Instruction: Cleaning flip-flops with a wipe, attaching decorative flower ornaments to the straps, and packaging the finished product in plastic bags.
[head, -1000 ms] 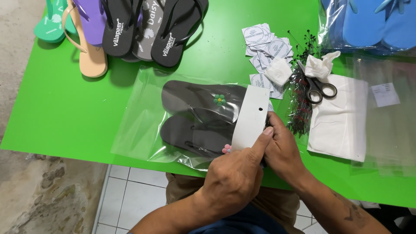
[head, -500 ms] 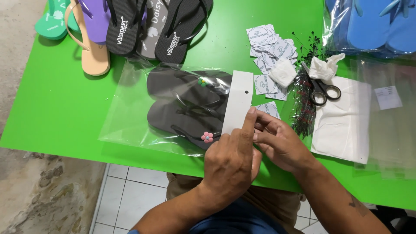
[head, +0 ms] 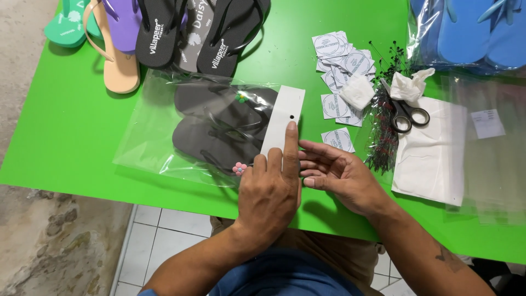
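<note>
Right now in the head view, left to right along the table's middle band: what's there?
Clear plastic bag of dark flip-flops → white card header strip → square white printed labels → black-handled scissors → stack of white bags.

Bright, even, diffuse light falls from above on the green bench (head: 71, 137), whose colour is strongly saturated. Shadows are soft and short: a faint one lies under the left hand (head: 271, 189) and the right hand (head: 339, 175), another beside the row of sandals (head: 164, 33). The clear plastic bag (head: 159, 131) shows pale streaks of glare (mostly along its creases). Focus is sharp across the frame; the bench edges bow slightly toward the corners.
</note>
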